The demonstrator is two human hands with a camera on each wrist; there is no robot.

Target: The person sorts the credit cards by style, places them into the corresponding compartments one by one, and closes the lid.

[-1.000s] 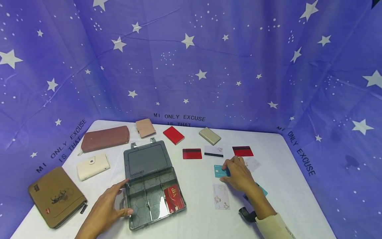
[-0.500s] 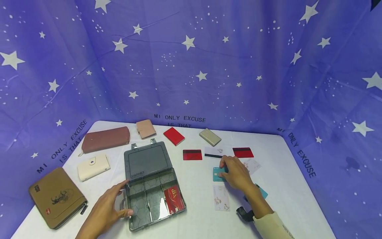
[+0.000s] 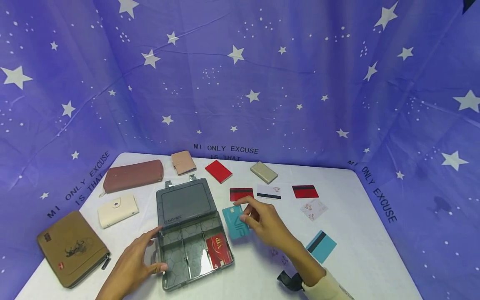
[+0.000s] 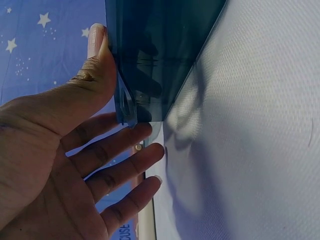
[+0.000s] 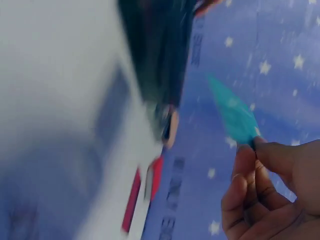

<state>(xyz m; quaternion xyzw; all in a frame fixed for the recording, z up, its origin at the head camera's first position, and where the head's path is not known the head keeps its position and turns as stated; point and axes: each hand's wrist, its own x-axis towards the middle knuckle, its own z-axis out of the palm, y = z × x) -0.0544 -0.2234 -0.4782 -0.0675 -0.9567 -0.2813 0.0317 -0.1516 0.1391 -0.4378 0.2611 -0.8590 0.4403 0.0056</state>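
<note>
Two hands are at work on the white table (image 3: pixel 356 216). The right hand (image 3: pixel 268 225) pinches a teal card (image 3: pixel 235 222) between thumb and fingertips and holds it lifted just off the right edge of the grey compartment box (image 3: pixel 189 233); in the right wrist view the same card (image 5: pixel 234 116) stands out from the fingertips (image 5: pixel 247 150), though that picture is blurred. The left hand (image 3: pixel 133 262) steadies the box at its 9 o'clock side, thumb along the rim and fingers relaxed and nearly straight against the wall, gripping nothing; the left wrist view shows the thumb (image 4: pixel 97 55) pressed flat to the dark box wall (image 4: pixel 160 50). The box lies open, lid (image 3: pixel 183 201) folded back toward 12 o'clock, and a red VIP card (image 3: pixel 219 249) already sits in its compartment at 4 o'clock. By my reading the step in hand is carrying the teal card to the box; the next move calls for turning the card to match a free compartment and lowering it in flat. More cards lie loose at 1 to 4 o'clock of the box, among them a blue striped card (image 3: pixel 321 246), and wallets line the table's far and left sides.
</note>
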